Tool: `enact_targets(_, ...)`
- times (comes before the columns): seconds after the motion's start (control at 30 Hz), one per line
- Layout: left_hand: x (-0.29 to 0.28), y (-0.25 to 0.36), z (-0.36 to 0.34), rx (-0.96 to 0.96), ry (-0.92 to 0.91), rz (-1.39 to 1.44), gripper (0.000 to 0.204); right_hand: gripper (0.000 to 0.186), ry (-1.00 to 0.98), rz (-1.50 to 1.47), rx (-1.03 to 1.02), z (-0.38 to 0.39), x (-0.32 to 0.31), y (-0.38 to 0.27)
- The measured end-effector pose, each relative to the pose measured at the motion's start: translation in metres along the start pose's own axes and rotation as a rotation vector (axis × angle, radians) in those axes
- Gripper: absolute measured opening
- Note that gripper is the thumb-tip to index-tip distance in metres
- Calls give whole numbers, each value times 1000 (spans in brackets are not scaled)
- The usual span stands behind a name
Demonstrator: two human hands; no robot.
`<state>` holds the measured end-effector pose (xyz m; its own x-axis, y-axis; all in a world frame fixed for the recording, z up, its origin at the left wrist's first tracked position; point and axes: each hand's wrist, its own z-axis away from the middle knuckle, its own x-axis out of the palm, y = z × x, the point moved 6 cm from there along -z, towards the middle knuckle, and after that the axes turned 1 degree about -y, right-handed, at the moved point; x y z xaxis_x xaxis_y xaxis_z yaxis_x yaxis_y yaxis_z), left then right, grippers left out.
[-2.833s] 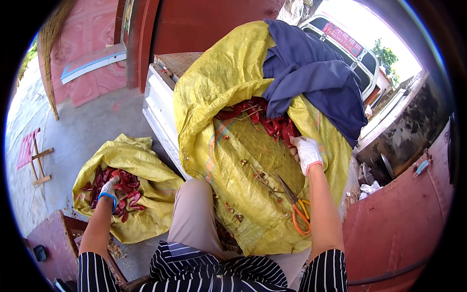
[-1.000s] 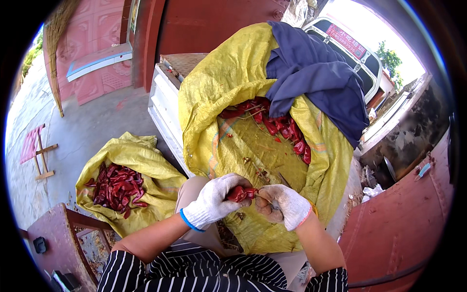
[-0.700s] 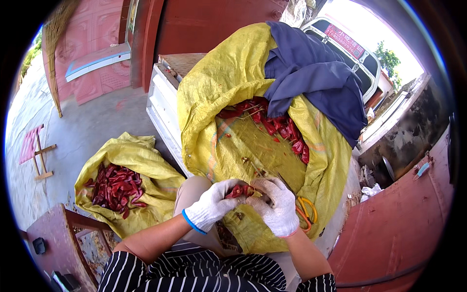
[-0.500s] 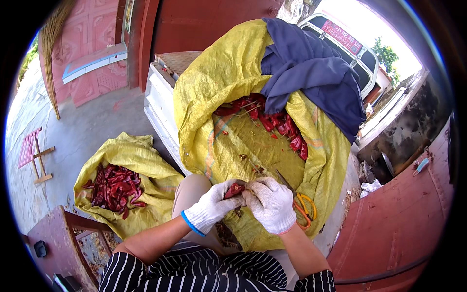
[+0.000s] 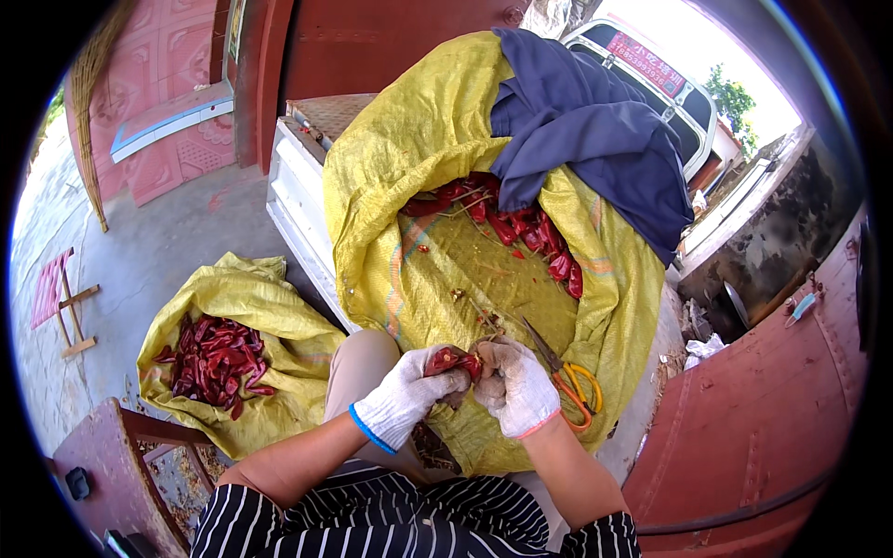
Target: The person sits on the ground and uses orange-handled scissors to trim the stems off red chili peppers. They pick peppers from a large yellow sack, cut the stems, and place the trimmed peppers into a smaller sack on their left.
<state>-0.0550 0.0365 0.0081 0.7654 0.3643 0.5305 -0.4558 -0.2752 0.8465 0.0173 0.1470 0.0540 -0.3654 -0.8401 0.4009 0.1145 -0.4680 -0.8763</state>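
- Your left hand [image 5: 405,395] is no longer dipping into the small sack [image 5: 307,352], and your right hand [image 5: 516,386] is no longer reaching to the far pile; both are now meeting over the near side of the large sack [image 5: 386,149].
- Judging by how things are lying, the work is still going on: many loose peppers [image 5: 214,358] are already sitting in the small sack on the floor [image 5: 233,214], one is being handled, and a pile of peppers [image 5: 539,232] is still waiting in the mouth of the large sack; how many are lying deeper you cannot tell.
- That red pepper [image 5: 453,363] is showing between your hands, looking dark, glossy and wrinkled, its right end pointing at your right hand.
- Your left hand is closing around it, holding it from the left side.
- Your right hand is curling its fingers narrowly at the pepper's end; whether they are pinching a stem you cannot tell.
- Scissors [image 5: 558,372] with one orange and one yellow handle are lying open on the large sack, just beside your right hand.
- Dry scraps [image 5: 490,322] are lying just beyond your hands, and a blue cloth [image 5: 595,139] is draping over the sack's far side.
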Motion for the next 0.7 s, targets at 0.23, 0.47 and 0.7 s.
enact_targets(0.23,2,1,-1,82,-17,-73,19,21,-73,-349,120,-4,3,4)
enact_targets(0.47,-17,-5,-6,105,-4,106,12,27,112,927,-30,11,-8,-41)
enact_targets(0.7,-10,11,-5,22,-41,-60,11,30,430,1795,-293,-26,-54,-103)
